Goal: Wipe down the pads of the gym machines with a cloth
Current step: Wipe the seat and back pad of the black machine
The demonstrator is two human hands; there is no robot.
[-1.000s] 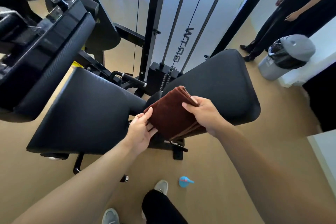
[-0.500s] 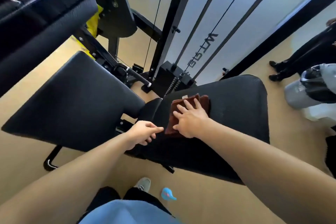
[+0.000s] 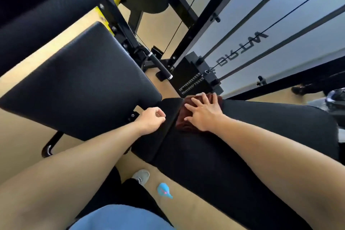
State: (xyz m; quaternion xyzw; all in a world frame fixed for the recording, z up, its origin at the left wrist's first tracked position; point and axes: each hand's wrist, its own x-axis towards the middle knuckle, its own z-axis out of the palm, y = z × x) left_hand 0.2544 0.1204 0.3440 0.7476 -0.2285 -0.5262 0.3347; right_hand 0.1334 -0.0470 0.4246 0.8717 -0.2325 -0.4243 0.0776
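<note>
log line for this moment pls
step: wiping | right hand: flat on brown cloth | cloth: on right pad | left hand: curled, empty

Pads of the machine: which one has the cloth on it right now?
The right-hand pad, under the right hand pressing the brown cloth flat. The left pad and upper pad lie bare.
</note>
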